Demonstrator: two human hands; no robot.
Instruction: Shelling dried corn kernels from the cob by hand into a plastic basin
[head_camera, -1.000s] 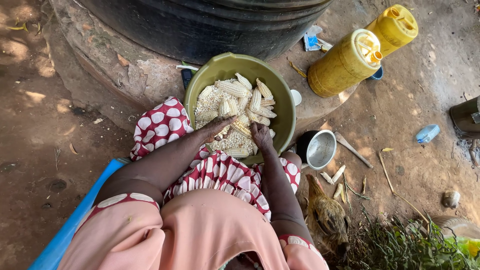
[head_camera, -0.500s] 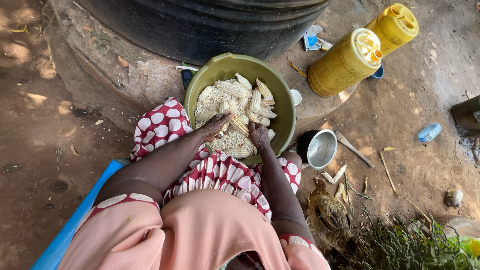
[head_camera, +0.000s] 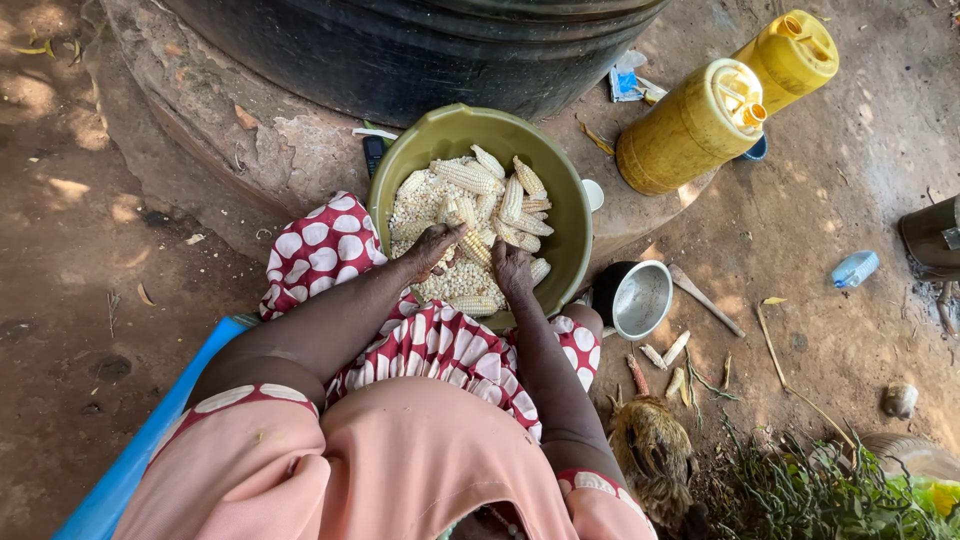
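Two yellow jerrycans (head_camera: 735, 100) lie side by side at the far right on the bare earth, just right of a big black tank (head_camera: 420, 45) that stands on a rough stone base (head_camera: 230, 130) along the far edge. Nearer, at the right, a small metal cup (head_camera: 636, 297) stands open-side up, with a few stripped cobs (head_camera: 668, 352) scattered on the ground just near of it and a brown chicken (head_camera: 652, 455) nearer still. A crushed plastic bottle (head_camera: 853, 268) lies further right, green plants (head_camera: 800, 490) fill the near right corner, and a blue seat edge (head_camera: 140, 450) shows at the near left.
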